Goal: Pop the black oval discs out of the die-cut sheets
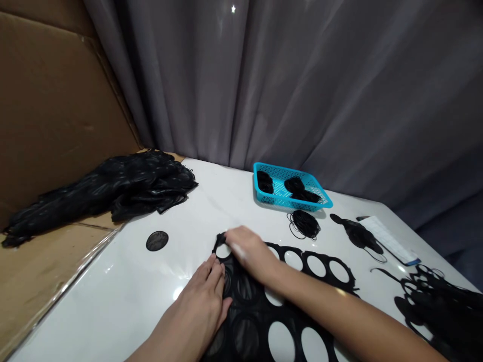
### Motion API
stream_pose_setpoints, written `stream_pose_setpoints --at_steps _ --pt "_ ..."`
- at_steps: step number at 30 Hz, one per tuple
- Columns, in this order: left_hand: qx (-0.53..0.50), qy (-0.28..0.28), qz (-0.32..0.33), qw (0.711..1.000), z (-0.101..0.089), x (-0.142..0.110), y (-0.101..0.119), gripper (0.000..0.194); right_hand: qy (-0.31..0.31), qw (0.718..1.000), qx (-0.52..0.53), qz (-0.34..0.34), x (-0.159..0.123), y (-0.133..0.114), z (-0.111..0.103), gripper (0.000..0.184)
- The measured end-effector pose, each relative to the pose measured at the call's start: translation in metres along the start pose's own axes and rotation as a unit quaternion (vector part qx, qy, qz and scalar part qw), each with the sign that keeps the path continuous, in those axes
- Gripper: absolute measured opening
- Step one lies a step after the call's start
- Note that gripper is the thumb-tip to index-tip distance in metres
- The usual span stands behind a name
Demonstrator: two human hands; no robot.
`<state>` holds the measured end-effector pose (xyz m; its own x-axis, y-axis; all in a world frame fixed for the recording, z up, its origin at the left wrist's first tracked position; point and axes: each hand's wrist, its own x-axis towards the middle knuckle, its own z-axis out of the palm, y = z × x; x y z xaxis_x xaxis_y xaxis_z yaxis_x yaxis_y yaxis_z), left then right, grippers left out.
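Note:
A thin black sheet with rows of oval cut-outs lies on the white table in front of me. Several of its ovals are open to the table; others near my left hand still hold dark, see-through discs. My left hand rests on the sheet's left edge, fingers stretched out and lying flat. Over the far left corner, my right hand pinches the sheet's edge, a bit of it bunched at the fingertips. Its forearm covers part of the sheet. A single dark oval disc lies on the table to the left.
A big black pile lies on cardboard at left. A blue basket holds black bundles. Near it are a round black bundle, black oval pieces, white paper and tangled black scraps. Grey curtain hangs behind.

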<state>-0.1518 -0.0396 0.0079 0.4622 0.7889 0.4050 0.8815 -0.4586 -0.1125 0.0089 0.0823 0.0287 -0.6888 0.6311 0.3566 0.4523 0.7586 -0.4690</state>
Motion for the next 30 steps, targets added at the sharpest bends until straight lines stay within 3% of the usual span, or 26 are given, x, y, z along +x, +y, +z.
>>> stream_pose_setpoints --at_steps 3,5,9,12,15,20,30 --pt "-0.013 -0.015 0.009 1.000 -0.001 0.002 -0.006 0.038 0.133 0.982 0.047 0.127 0.020 0.025 -0.022 0.018" --pt "-0.011 -0.016 0.013 1.000 -0.007 0.000 -0.010 0.038 0.168 0.970 0.072 0.158 0.024 0.028 -0.038 0.016" --pt "0.016 0.042 -0.010 0.999 -0.025 -0.020 -0.002 0.038 0.083 0.980 0.129 0.125 -0.001 -0.006 -0.045 0.013" --pt "0.001 0.068 -0.004 0.998 -0.034 -0.044 0.017 0.036 -0.004 0.980 0.176 0.093 -0.028 -0.042 -0.032 0.011" --pt "-0.007 0.073 -0.008 0.997 -0.035 -0.060 0.032 0.040 -0.054 0.972 0.209 0.095 -0.042 -0.062 -0.019 0.011" --pt "-0.005 0.066 -0.016 0.998 -0.033 -0.068 0.037 0.042 -0.071 0.966 0.222 0.108 -0.042 -0.063 -0.009 0.010" --pt "-0.034 0.034 -0.028 0.998 -0.035 -0.071 0.039 0.041 -0.076 0.962 0.234 0.115 -0.042 -0.065 -0.009 0.013"
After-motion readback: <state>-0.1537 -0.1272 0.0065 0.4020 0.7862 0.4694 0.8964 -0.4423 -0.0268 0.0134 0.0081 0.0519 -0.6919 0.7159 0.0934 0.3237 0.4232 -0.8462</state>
